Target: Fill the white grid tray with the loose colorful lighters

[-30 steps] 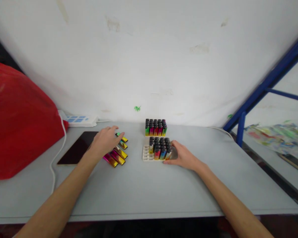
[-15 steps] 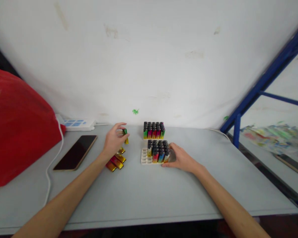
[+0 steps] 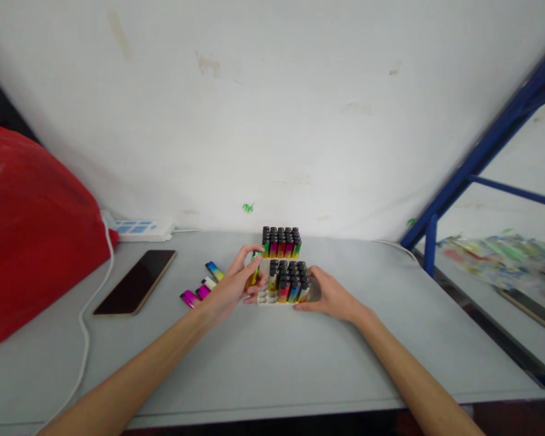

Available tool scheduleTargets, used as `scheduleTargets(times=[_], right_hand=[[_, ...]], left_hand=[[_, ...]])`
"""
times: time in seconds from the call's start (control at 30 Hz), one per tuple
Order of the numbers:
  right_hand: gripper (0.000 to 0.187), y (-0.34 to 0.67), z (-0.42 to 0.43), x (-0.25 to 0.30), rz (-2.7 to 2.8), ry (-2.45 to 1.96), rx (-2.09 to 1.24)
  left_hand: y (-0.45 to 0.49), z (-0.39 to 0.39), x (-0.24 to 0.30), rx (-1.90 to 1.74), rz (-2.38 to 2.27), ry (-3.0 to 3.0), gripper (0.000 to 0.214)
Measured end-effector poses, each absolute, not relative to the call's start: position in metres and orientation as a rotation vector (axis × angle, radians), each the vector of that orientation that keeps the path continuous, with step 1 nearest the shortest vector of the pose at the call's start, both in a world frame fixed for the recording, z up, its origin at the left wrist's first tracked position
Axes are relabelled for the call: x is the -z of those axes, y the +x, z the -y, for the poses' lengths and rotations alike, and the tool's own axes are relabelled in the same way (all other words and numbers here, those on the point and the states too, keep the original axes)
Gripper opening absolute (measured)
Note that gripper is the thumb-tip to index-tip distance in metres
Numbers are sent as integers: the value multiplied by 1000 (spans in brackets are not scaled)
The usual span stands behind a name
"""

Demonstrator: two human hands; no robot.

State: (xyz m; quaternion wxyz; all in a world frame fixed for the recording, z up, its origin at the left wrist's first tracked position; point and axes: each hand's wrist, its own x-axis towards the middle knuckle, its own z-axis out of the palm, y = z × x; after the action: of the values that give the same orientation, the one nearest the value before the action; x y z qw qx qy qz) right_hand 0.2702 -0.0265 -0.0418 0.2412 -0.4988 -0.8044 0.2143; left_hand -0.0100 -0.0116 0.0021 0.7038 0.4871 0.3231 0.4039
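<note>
A red bag (image 3: 36, 236) bulged at the left end of the bench (image 3: 272, 363), a phone (image 3: 136, 283) lying near it; a power strip (image 3: 143, 230) sat at the back edge, a blue frame (image 3: 463, 169) by the right.

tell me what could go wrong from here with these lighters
The green-and-yellow lighter held in the left hand might slip and drop onto the table.
That hand is close beside the upright lighters in the white tray, so a bump could tilt one.
The right hand grips the tray's right end; a push from there could make the tray slide.
</note>
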Motion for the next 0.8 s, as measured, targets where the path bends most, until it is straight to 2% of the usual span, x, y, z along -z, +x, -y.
scheduleTargets(times=[0.07,0.23,0.47,0.8], right_hand=[[62,271,27,42,2195,-1376,-591],[61,272,26,44,2204,-1356,-569],[61,272,26,44,2215,-1362,-562],[60,273,26,43,2225,-1354,-564]], left_hand=[[-9,14,-4,-838,-693,1050,49],[-6,11,-1,-738,-688,994,49],[-3,11,6,-847,-710,1002,36],[-4,7,6,-850,-758,1115,45]])
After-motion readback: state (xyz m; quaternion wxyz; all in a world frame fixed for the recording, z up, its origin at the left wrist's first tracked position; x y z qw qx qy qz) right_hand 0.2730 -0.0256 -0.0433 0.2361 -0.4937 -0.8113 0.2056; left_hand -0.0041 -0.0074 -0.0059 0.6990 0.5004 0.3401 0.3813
